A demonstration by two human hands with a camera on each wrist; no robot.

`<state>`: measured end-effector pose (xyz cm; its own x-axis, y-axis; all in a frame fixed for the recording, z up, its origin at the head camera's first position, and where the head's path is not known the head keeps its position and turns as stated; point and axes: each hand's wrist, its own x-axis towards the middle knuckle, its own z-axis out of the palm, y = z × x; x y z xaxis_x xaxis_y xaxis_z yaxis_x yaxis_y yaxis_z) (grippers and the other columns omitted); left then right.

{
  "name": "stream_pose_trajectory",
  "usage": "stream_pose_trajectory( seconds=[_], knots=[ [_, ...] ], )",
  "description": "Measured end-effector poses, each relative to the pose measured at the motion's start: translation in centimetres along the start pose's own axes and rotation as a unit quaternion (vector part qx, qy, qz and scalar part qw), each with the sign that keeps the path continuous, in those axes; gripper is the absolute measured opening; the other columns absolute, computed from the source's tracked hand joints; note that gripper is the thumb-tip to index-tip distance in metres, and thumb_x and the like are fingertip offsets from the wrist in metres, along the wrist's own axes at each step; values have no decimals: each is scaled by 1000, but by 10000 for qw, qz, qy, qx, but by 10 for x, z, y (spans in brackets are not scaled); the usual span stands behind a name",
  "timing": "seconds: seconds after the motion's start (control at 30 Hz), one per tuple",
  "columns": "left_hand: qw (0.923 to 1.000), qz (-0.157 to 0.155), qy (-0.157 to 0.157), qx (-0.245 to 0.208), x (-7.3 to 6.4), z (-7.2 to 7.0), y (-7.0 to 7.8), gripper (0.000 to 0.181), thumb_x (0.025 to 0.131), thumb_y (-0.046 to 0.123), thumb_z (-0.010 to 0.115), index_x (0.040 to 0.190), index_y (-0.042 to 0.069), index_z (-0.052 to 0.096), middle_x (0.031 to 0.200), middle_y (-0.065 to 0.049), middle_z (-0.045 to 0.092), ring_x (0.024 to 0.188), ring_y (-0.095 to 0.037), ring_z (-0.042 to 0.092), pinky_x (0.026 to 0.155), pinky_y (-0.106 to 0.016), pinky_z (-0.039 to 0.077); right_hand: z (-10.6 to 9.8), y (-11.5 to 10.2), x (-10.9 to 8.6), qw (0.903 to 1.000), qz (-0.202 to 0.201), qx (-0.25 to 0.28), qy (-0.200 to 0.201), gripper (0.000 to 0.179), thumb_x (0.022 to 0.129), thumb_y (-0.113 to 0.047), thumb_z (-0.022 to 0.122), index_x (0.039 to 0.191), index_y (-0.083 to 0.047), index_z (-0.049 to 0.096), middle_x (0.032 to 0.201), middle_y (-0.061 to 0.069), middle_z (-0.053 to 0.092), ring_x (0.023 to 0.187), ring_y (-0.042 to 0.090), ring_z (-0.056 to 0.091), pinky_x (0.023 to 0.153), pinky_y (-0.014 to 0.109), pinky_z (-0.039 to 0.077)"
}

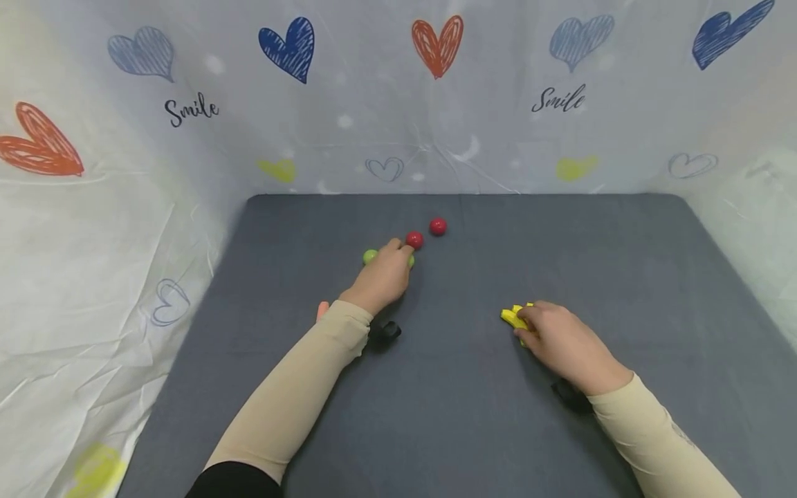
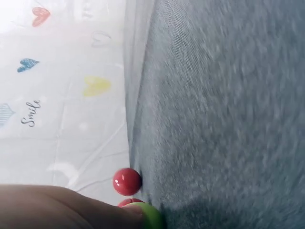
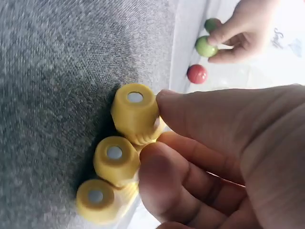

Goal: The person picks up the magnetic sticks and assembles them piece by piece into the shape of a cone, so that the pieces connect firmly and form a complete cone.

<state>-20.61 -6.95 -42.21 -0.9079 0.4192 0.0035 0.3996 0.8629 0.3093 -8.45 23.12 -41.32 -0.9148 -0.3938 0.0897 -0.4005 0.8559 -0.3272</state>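
My left hand (image 1: 382, 277) pinches a green ball (image 3: 206, 46) between thumb and fingers, over the far middle of the table. A second green ball (image 1: 370, 256) lies by its left side. Just past the fingers sits a red ball (image 1: 414, 239), and another red ball (image 1: 438, 226) is farther back to the right. On the right side, my right hand (image 1: 560, 339) holds a yellow toy bunch of bananas (image 1: 513, 317) low over the cloth. In the right wrist view, its blunt yellow tips (image 3: 126, 112) carry white dots, and thumb and fingers grip their side.
A grey cloth (image 1: 461, 415) covers the table. An orange-pink thing (image 1: 322, 310) shows behind the left sleeve, mostly hidden. White sheeting (image 1: 349, 111) printed with hearts hangs behind and beside the table. A black wrist camera (image 1: 384, 333) juts below the left wrist.
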Motion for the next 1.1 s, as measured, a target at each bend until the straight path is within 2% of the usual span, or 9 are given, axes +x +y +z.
stream_pose_trajectory(
  seconds=[0.1, 0.2, 0.3, 0.6, 0.8, 0.97, 1.1],
  knots=[
    [9997, 96, -127, -200, -6, 1, 4, 29, 108, 11, 54, 134, 2, 65, 121, -14, 59, 104, -24, 63, 92, -37, 56, 0, 0, 3, 9999, 96, 48, -25, 15, 88, -3, 82, 86, -11, 69, 74, -5, 52, 64, 10, 44, 59, 27, 41],
    [9983, 200, -287, -471, -14, 0, 8, 29, 108, 12, 58, 134, 3, 66, 125, -12, 61, 110, -23, 63, 97, -37, 54, 2, -6, 11, 9999, 122, 85, -5, 9, 88, -3, 81, 91, -7, 74, 73, -4, 55, 64, 10, 45, 59, 28, 42],
    [9960, 317, -458, -697, -21, -1, 13, 29, 106, 14, 62, 134, 5, 67, 129, -10, 62, 114, -23, 62, 101, -37, 51, 5, -11, 19, 9998, 135, 133, -9, 11, 89, -3, 80, 100, -3, 77, 76, -2, 58, 65, 11, 48, 61, 30, 45],
    [9888, 561, -1084, -861, -40, 0, 29, 28, 104, 20, 68, 130, 9, 70, 123, -5, 64, 105, -20, 59, 93, -35, 52, 22, -28, 43, 9994, -174, 303, -35, 12, 87, -6, 83, 97, -7, 78, 81, -1, 65, 70, 13, 58, 67, 35, 53],
    [9836, 867, -1238, -989, -48, 0, 38, 29, 103, 19, 70, 130, 8, 70, 123, -5, 67, 108, -19, 62, 95, -33, 53, 28, -31, 52, 9983, -459, 298, -184, 12, 90, -10, 83, 99, -11, 75, 84, -3, 67, 72, 12, 59, 69, 35, 53],
    [9797, 977, -1335, -1131, -52, 1, 40, 29, 101, 19, 73, 127, 8, 71, 115, -3, 67, 95, -15, 60, 84, -27, 53, 33, -33, 54, 9968, -778, 130, -145, 14, 92, -14, 81, 106, -12, 77, 94, -2, 71, 80, 16, 66, 73, 39, 57],
    [9783, 984, -1381, -1193, -55, 0, 40, 28, 99, 21, 76, 124, 8, 70, 108, -1, 66, 88, -13, 59, 78, -25, 52, 37, -33, 55, 9953, -954, 114, -91, 15, 93, -14, 80, 108, -13, 77, 97, -2, 70, 85, 18, 67, 76, 40, 57]
  ],
)
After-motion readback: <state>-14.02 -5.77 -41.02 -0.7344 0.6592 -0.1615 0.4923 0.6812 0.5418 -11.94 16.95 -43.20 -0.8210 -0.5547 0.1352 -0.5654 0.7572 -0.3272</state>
